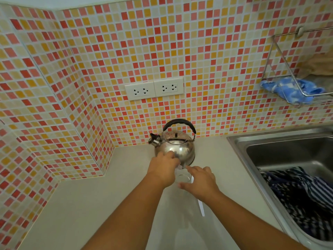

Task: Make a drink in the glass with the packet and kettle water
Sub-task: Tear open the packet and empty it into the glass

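Kettle: a round polished steel kettle (177, 147) with a black arched handle and a capped spout stands upright at the far edge of the pale counter (100, 204), against the mosaic wall of red, orange and cream tiles (90, 60). Nobody holds its handle.
Glass: a clear drinking glass (183, 178) stands on the counter just near of the kettle, between the two hands. It is faint against the pale surface; I cannot tell whether anything is in it.
Packet: a small pale scrap (180, 167) shows between the fingertips above the glass rim. It is probably the packet, too small to be sure.
Left hand: the left hand (164, 167) is over the glass, its grip pinched closed, apparently on the pale scrap.
Right hand: the right hand (199, 183) is just right of the glass, fingers curled loosely; whether its grip is on the packet or the glass wall I cannot tell.
Other item: a slim white utensil (201, 207), perhaps a spoon, lies on the counter under the right wrist.
Surroundings: a steel sink (252, 145) with striped dark cloth is at the right.
Progress: judging by this, the packet is being opened or emptied. Pouring kettle water and stirring appear still to be done.
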